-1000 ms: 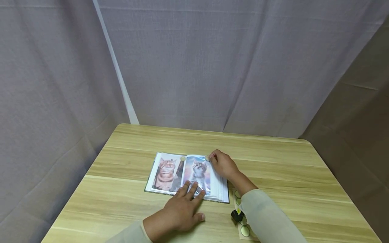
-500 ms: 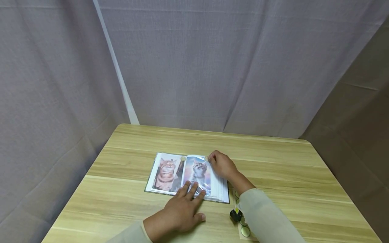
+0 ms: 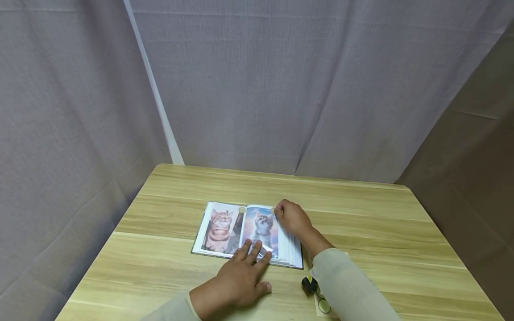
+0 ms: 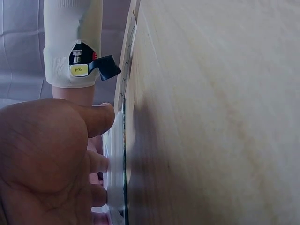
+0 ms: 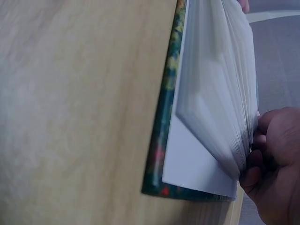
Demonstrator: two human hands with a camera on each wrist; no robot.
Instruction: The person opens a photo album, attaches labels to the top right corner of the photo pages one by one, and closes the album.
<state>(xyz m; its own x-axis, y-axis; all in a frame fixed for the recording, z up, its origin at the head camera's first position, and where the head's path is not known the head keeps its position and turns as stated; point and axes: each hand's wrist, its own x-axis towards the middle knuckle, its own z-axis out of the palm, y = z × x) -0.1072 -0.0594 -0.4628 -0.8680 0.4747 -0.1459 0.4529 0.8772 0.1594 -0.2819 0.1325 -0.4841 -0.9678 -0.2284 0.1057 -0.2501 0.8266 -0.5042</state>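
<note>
A photo album [image 3: 298, 256] lies spread on the table, a cat photo [image 3: 220, 227] on its left page and a kitten photo [image 3: 263, 225] on its right. My left hand [image 3: 242, 276] rests with spread, straight fingers on the lower edge of the right page. At that page's upper right corner, my right hand [image 3: 295, 218] pinches a small round pale-gold sticker [image 3: 272, 210] against the photo's corner. A matching sticker [image 3: 242, 209] sits at the top of the left page. The right wrist view shows curled fingers [image 5: 251, 176] at the edge of the page stack [image 5: 215, 89].
A strip of round stickers [image 3: 324, 306] lies on the wooden table [image 3: 160, 276], partly under my right forearm. A black wrist camera [image 3: 309, 284] hangs at the right sleeve [image 3: 349, 285]. Grey curtains [image 3: 241, 89] enclose the table's back and sides.
My right hand, with the sticker, has shifted very slightly down and left at the photo's corner; the forearm swung a little left. The left hand and album have stayed in place.
</note>
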